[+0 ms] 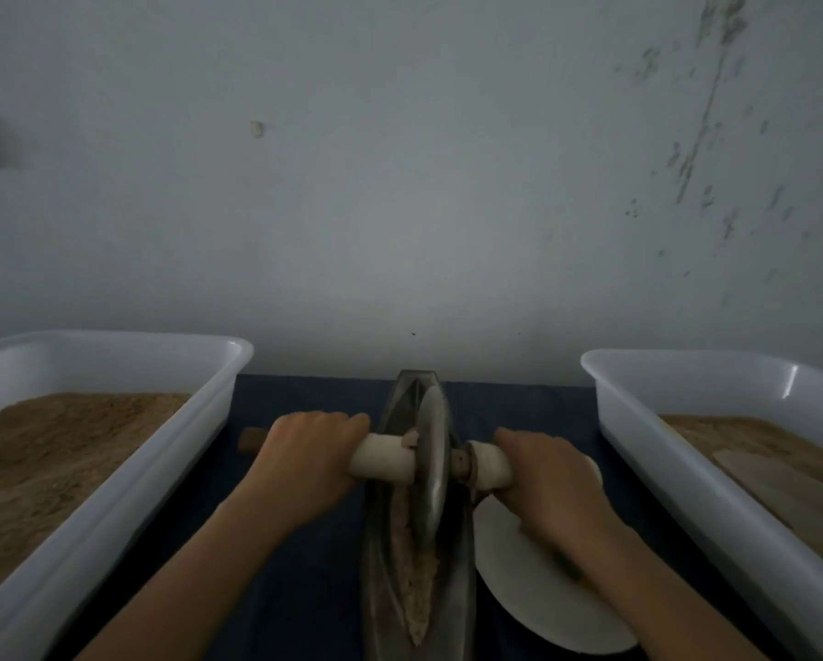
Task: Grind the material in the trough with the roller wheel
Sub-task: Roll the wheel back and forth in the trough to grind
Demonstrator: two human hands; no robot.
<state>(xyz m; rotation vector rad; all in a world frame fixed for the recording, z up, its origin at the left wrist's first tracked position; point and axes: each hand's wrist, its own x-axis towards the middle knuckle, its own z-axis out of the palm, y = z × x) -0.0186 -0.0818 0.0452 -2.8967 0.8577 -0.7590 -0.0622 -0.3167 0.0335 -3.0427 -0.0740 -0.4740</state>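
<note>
A long metal trough [459,579] runs away from me on the dark table, boat-shaped, with pale brown material [416,570] lying along its groove. The metal roller wheel [432,462] stands on edge in the trough's far half. A white-wrapped axle handle [383,460] sticks out on each side of it. My left hand [307,465] grips the left handle; my right hand [550,484] grips the right handle. The axle's brown wooden tip [252,440] shows beyond my left hand.
A white plastic tub [113,493] holding brown powder stands at the left, and another white tub [715,479] with powder and a flat scraper at the right. A white round plate [538,589] lies under my right forearm beside the trough. A grey wall rises just behind the table.
</note>
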